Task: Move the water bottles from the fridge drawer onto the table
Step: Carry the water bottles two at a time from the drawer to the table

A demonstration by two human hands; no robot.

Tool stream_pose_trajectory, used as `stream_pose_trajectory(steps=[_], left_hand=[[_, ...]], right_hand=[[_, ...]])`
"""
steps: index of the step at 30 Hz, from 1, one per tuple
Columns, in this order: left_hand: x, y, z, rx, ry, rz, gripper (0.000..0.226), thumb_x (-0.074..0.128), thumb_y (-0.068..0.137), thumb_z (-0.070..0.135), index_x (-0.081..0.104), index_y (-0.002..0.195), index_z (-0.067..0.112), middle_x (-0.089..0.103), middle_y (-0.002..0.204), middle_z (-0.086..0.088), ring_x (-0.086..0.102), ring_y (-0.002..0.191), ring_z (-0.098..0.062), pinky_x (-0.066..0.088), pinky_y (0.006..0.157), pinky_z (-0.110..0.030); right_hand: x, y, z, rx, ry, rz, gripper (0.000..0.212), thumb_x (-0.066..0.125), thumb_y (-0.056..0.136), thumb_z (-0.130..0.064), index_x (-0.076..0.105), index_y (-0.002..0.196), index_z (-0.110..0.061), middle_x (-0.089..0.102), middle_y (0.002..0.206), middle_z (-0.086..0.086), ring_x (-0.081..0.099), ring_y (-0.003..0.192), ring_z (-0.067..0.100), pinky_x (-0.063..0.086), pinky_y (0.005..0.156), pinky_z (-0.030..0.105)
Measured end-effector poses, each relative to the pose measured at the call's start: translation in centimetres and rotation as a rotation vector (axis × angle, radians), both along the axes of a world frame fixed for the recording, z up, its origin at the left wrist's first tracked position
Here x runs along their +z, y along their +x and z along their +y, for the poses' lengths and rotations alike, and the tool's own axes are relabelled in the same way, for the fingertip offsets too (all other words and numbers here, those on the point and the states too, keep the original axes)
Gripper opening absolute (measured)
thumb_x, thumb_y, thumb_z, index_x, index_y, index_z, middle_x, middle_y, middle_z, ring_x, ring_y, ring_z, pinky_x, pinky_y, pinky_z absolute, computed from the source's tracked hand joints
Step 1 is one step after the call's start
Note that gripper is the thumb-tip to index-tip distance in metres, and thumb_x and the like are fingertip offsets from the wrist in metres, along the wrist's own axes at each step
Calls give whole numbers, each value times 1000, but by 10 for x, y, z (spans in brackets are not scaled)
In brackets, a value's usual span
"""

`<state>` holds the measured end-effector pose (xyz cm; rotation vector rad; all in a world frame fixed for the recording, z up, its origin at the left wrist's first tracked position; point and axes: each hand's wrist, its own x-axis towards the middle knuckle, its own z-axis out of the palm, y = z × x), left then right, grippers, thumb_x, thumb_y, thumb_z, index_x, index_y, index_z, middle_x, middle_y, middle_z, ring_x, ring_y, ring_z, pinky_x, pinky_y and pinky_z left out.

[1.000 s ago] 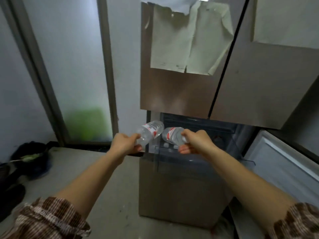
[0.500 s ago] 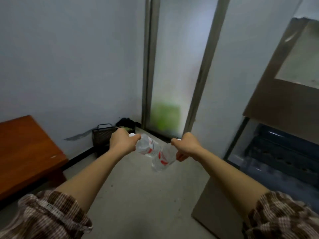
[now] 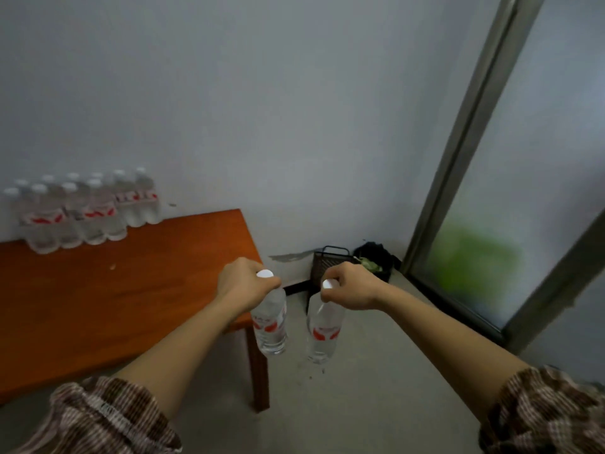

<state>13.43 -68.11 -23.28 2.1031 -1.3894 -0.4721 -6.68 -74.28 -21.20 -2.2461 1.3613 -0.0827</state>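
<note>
Grey wall (image 3: 262,109) corner, wooden table (image 3: 131,306) against it on the left. Two water bottles are mid-carry, both off the table, hanging over the floor (image 3: 376,388) just past the table's right corner.

The left hand (image 3: 244,283) has its fingers curled round the neck of the left bottle (image 3: 270,326), with the white cap (image 3: 264,273) poking out on top. The right hand (image 3: 348,288) pinches the right bottle (image 3: 322,335) at the neck. Both bottles hang roughly upright, close together, apparently not touching. The fridge drawer is out of view.

Step in hand, my read: set-down.
- The left bottle is nearest the table, so it goes first.
- The bottoms look lower than the tabletop, so lift clear of the edge before moving in.
- Neck grips let the bottles swing. Go slow, land flat on the base, and let go only once each one stands.
- Park them beside the group of bottles (image 3: 85,211) at the back-left by the wall, leaving a gap so nothing topples.

Containers:
- Carried bottles: clear plastic, red-and-white labels, caps on. They look full, but the exact level isn't readable.
- Group on the table: same sort, upright, capped, blurred, roughly ten.
- Dark wire basket (image 3: 327,262) on the floor in the corner, contents not visible.
- Black bag (image 3: 376,257) just beside it, with something green showing at the top.
</note>
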Motion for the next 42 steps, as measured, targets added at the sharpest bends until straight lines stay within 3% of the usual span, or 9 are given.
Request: stream_pose_trajectory(steps=[3,9,12,16,19,23,29,34,42], left_hand=[[-3,54,-35,39,64,74,17,74,73,38,77,75,21,73,74,2,66,74,-15,57,64,-33],[-4,153,-86,197,56,166,20,78,74,35,78,89,22,71,88,5,65,84,-15,56,71,-30],[-3,194,-97,277,23,236,23,79,74,35,78,91,19,73,90,1,65,82,-18,52,69,-29],[-6,246,-118,352,-6,257,21,77,75,38,79,84,19,73,76,-3,62,69,-17,48,61,-28],[-6,287,-138,375,20,228,22,76,75,39,79,80,18,69,67,-2,60,63,-16,46,60,-26],[-6,343,-166,365,58,179,28,75,76,42,77,69,15,68,60,-1,63,58,-18,53,64,-32],[-15,437,-204,330,70,156,29,75,72,46,77,66,18,69,58,0,68,61,-17,56,66,-32],[-20,508,-236,323,67,174,31,74,73,48,69,57,22,67,56,0,66,59,-17,53,62,-30],[-38,588,-280,316,-16,227,29,73,79,37,71,65,12,63,54,0,58,52,-11,40,49,-23]], right_hand=[[-5,57,-47,127,32,-18,16,64,84,-29,63,99,-22,62,109,4,56,91,16,46,72,28],[-3,168,-123,278,56,-68,39,64,89,-28,57,125,-16,58,126,6,57,102,21,48,77,27],[-3,218,-144,338,-8,-62,31,61,89,-29,58,117,-14,61,116,6,58,99,21,51,82,34],[-8,277,-175,338,-24,-90,13,64,87,-29,54,85,-21,56,87,-2,55,78,16,45,62,28],[-10,320,-194,303,10,-133,24,66,85,-29,47,72,-29,50,75,-8,51,69,10,42,58,24],[-15,383,-214,300,29,-132,18,66,84,-29,61,87,-12,60,82,3,60,77,20,52,68,38],[-27,478,-247,270,42,-119,24,67,83,-30,64,97,-10,66,93,7,64,86,23,57,77,41],[-33,550,-277,271,55,-100,24,63,87,-29,62,106,-14,66,102,5,63,89,19,55,76,34],[-46,640,-322,354,7,-9,31,59,89,-27,59,117,-13,62,121,11,60,100,27,45,76,31]])
